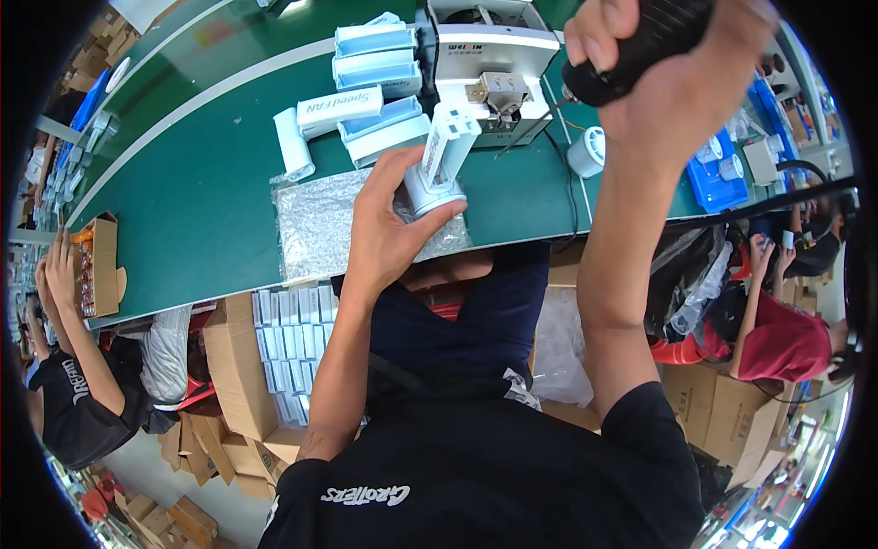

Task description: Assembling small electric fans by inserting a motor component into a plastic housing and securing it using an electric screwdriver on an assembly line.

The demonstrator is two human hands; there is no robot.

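My left hand (389, 220) is closed around the round base of a white plastic housing (448, 146). The housing stands upright, its open hollow top facing up, above a silvery padded sheet (315, 224). My right hand (672, 101) is raised at the upper right, wrapped around a black electric screwdriver (654, 41). Its thin bit slants down to the left, its tip right of the housing and apart from it. Just behind the housing stands a white and grey box-shaped machine (494, 59), with a small metal block on its front, probably a screw feeder.
Several white housings (380, 91) lie left of the machine. A white round part (587, 152) and a blue tray (718, 192) with white parts are at right. A carton (240, 366) of housings sits below the table edge. Co-workers sit at both sides; black cables hang at right.
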